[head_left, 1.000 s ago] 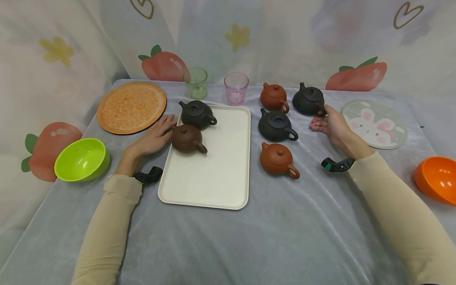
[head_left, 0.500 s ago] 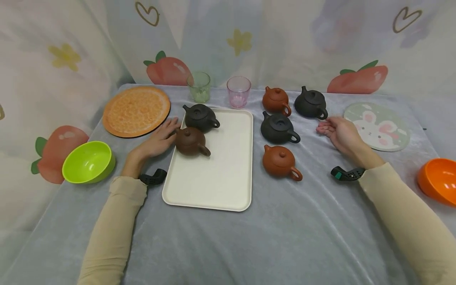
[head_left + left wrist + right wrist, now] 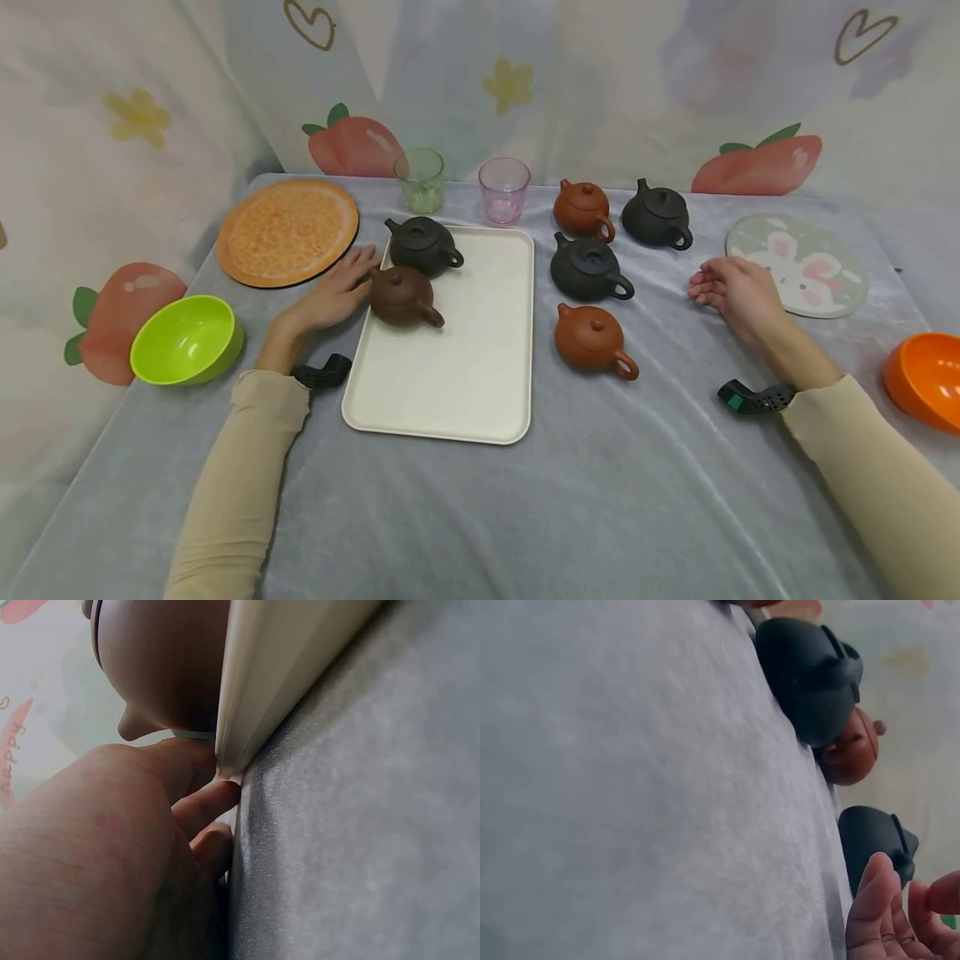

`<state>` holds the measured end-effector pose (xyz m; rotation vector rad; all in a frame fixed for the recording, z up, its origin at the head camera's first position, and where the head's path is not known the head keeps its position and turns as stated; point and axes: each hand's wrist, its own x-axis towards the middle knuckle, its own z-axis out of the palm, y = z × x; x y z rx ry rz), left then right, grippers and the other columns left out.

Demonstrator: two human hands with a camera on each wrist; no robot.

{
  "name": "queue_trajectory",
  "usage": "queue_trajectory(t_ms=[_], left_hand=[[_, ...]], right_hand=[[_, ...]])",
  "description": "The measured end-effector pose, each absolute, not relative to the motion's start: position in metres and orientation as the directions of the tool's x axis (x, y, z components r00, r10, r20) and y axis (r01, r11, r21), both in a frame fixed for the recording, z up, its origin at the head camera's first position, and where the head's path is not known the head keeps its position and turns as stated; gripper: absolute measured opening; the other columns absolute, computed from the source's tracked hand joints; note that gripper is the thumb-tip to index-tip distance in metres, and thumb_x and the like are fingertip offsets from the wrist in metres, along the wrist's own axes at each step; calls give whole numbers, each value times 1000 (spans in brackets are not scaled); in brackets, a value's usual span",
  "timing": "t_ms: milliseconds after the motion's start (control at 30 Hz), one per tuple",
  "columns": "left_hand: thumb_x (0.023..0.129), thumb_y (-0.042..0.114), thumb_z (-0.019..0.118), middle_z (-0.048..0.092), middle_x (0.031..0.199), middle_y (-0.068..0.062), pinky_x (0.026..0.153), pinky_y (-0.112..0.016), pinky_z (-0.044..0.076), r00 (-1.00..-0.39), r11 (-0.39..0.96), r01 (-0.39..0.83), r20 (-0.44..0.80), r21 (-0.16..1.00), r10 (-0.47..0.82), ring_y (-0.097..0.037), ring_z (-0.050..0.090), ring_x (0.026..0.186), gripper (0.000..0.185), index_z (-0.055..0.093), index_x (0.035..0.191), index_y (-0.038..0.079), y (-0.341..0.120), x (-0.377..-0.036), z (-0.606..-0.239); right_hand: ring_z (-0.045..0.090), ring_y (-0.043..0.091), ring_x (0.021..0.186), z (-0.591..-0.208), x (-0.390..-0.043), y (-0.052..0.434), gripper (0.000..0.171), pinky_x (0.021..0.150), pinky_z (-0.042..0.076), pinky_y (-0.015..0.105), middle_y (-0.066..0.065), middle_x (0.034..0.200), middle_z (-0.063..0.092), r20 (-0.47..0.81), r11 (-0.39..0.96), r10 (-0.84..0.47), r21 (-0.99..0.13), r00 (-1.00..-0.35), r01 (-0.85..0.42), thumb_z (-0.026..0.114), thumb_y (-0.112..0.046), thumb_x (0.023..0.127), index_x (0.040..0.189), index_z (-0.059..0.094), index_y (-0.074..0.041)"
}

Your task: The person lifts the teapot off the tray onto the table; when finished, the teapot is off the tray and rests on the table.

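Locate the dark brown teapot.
In the head view, the dark brown teapot sits left on the tray, beside the left hand, in front of a black teapot.

Tray (image 3: 450, 375) is cream. Three black teapots (image 3: 588, 268), two rust teapots (image 3: 588, 338), dark brown teapot (image 3: 401, 297). Lime bowl (image 3: 186, 337), orange bowl (image 3: 926, 382). Green-tinted cup (image 3: 422, 183), pink-tinted cup (image 3: 503, 193). Round mat (image 3: 288, 233) mottled orange; rabbit-print mat (image 3: 810, 267) pale green. Cloth (image 3: 450, 508) grey, sleeves (image 3: 240, 467) beige. Backdrop (image 3: 600, 75) pastel, peach-and-flower print.

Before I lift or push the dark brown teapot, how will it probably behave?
The dark brown teapot looks rigid and probably brittle, since its matte surface resembles clay. Its knobbed lid may slide off if tilted. Pushed backward, it might knock the black teapot just behind it.
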<state>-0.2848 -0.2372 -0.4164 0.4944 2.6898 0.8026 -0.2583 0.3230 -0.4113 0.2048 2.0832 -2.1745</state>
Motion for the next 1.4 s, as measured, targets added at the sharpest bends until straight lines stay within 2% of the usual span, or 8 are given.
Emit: queue_trajectory(t_ms=[233, 367, 500, 733, 933, 1167, 1400], left_hand=[[107, 21, 31, 0, 164, -15, 121, -50, -6, -901, 791, 223, -189, 570, 391, -30, -11, 151, 54, 19, 156, 2, -241, -283, -419], [107, 23, 30, 0, 164, -14, 121, -50, -6, -902, 794, 219, -192, 568, 386, -29, -11, 151, 54, 19, 156, 3, -241, -283, -420], [107, 24, 29, 0, 165, -13, 121, -50, -7, -904, 799, 211, -199, 563, 379, -28, -12, 151, 54, 19, 156, 4, -240, -284, -420], [106, 23, 29, 0, 164, -14, 121, -49, -7, -896, 793, 229, -197, 565, 399, -30, -10, 151, 54, 19, 156, 3, -242, -285, -421], [106, 22, 30, 2, 164, -16, 121, -50, -5, -895, 786, 243, -181, 569, 407, -31, -8, 151, 54, 21, 155, 2, -240, -286, -419], [107, 23, 30, 2, 164, -16, 121, -49, -5, -894, 784, 247, -178, 569, 411, -31, -8, 151, 54, 21, 155, 2, -238, -287, -418], [106, 22, 31, 2, 164, -15, 121, -49, -6, -901, 789, 232, -180, 569, 395, -30, -9, 151, 54, 21, 155, 2, -239, -287, -418]], right_hand=[[63, 11, 69, -408, -234, 319, 17, 60, 50, 21, 3, 80, 65, -164, -160, -49, -972, -985, 170, 49, -15, 102, 97, 55, 1], [62, 13, 69, -408, -219, 316, 18, 60, 51, 23, 6, 82, 66, -131, -216, -112, -964, -985, 153, 48, -12, 103, 98, 56, 3], [61, 13, 68, -405, -205, 310, 21, 59, 49, 23, 6, 81, 65, -104, -186, -121, -974, -987, 125, 48, -15, 103, 97, 57, 3], [62, 13, 69, -399, -181, 302, 17, 58, 50, 22, 7, 83, 67, -19, -231, -187, -971, -982, 63, 48, -10, 103, 97, 58, 2], [61, 11, 68, -399, -166, 293, 16, 59, 50, 21, 4, 84, 66, -33, -128, -206, -990, -978, 60, 50, -12, 103, 99, 57, 2], [57, 13, 66, -400, -150, 282, 25, 58, 48, 25, 3, 82, 63, -111, 137, -239, -987, -965, 79, 50, -19, 103, 101, 56, 5], [56, 15, 64, -401, -137, 271, 26, 55, 47, 29, 4, 81, 62, -113, 349, -307, -937, -945, -2, 45, -15, 105, 100, 55, 8]])
